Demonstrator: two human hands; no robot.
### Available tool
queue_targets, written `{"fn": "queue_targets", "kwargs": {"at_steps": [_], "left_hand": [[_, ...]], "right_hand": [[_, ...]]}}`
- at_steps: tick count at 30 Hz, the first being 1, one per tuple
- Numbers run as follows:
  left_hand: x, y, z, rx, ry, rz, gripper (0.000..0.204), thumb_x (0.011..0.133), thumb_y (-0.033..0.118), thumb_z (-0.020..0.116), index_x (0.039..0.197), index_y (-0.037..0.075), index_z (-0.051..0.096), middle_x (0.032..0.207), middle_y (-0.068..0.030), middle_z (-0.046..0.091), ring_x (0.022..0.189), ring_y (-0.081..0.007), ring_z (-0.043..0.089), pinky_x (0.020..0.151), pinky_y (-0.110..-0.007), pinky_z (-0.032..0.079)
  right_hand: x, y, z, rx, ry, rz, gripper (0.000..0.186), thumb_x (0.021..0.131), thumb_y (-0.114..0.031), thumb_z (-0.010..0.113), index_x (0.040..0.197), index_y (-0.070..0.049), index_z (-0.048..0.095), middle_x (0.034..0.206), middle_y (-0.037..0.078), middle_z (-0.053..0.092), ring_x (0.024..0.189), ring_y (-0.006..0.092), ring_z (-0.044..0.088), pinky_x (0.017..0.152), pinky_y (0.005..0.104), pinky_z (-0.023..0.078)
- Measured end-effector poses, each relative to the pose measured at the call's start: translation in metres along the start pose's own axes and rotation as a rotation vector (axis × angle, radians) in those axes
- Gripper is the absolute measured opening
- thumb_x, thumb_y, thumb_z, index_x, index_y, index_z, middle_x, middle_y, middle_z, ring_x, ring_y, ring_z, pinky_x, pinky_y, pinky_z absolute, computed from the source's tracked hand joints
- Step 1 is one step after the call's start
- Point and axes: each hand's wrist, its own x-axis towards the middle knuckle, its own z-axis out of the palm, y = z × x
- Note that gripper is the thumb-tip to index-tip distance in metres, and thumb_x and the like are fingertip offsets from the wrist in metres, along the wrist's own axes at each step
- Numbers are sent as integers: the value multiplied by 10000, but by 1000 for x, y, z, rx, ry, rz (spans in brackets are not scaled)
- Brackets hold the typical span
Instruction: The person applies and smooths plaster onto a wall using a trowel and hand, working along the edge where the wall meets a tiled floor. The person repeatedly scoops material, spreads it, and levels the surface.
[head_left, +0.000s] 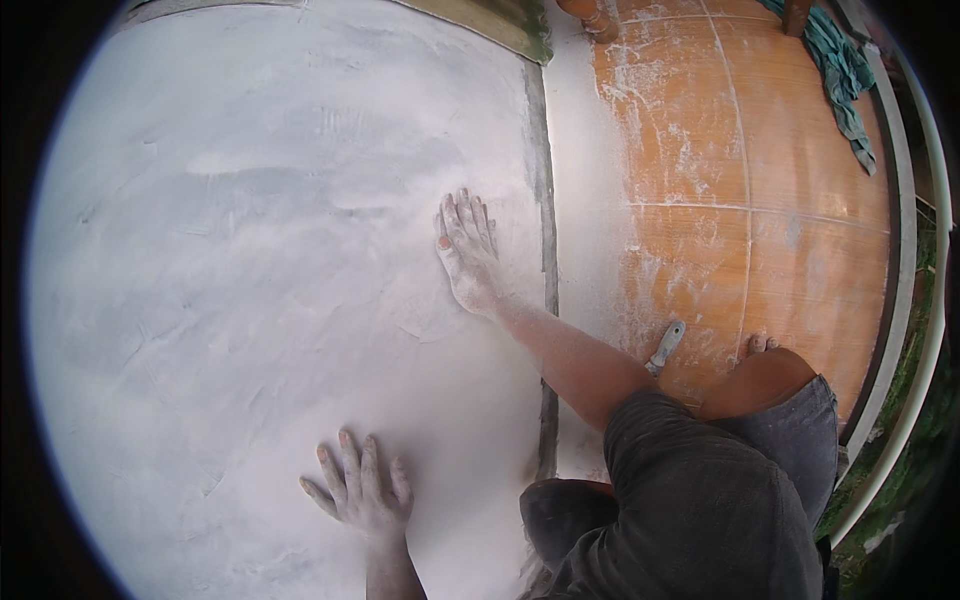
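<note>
Head view: the work surface, a broad, flat expanse coated in chalky white and grey material [250, 250], occupies the left and centre of the scene.

Right hand, bare and dusted white [467, 250]: positioned back-up against the work surface, near the narrow dark-grey edge strip [548, 260]. Fingers are extended and only slightly parted; nothing is grasped.

Left hand, bare and dusted white [365, 490]: positioned back-up at the lower part of the work surface. Fingers are straight and spread; nothing is grasped. Contact pressure cannot be told for either hand.

Progress, by judgement: coating appears complete over most of the visible area. Grey streaks and fine ridges suggest that evening-out is unfinished. Cleanup also appears outstanding, as white residue marks the orange tiled floor [810, 270]. A scraper-like tool with a pale grey handle [670, 341] lies there, out of both hands; a crumpled teal cloth [843, 80] lies farther off.
</note>
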Motion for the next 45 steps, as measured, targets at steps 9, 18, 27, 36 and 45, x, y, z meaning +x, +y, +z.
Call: {"fn": "queue_targets", "kwargs": {"at_steps": [9, 18, 27, 36, 45], "left_hand": [[-1, 2, -2, -35, 14, -14, 440, 1070, 504, 480, 1207, 196, 763, 1484, -46, 643, 1522, -335, 425, 1288, -638, 112], [0, 1, 0, -49, 54, 10, 402, 1056, 491, 517, 1168, 205, 776, 1478, -35, 648, 1527, -330, 418, 1292, -633, 105], [-3, 0, -1, -63, 12, 16, 395, 1046, 478, 529, 1188, 195, 764, 1493, -45, 636, 1511, -343, 441, 1295, -609, 108], [3, 0, -1, -71, 19, 5, 387, 1047, 469, 542, 1143, 181, 783, 1478, -42, 649, 1525, -329, 422, 1292, -620, 115], [4, -2, -2, -30, -3, 38, 374, 1038, 459, 549, 1114, 174, 779, 1487, -57, 642, 1523, -351, 422, 1291, -614, 114]], "right_hand": [[6, 44, 16, 9, 199, 562, 668, 1152, -455, 233, 1687, -67, 137, 1759, 183, 102, 1630, 369, 35, 1322, 508, 55], [-4, 63, 26, 179, 275, 453, 650, 1147, -448, 234, 1688, -93, 175, 1763, 176, 82, 1630, 362, 31, 1328, 493, 51], [2, 62, 24, 81, 208, 206, 648, 1148, -439, 234, 1683, -77, 183, 1752, 207, 106, 1624, 391, 55, 1323, 513, 53], [23, 25, 6, -90, 105, -72, 671, 1138, -502, 216, 1692, -125, 180, 1759, 179, 115, 1621, 413, 60, 1304, 574, 61], [17, -14, -7, -202, -79, -154, 626, 1147, -455, 203, 1684, -134, 196, 1758, 128, 149, 1626, 367, 69, 1306, 575, 80]]}}
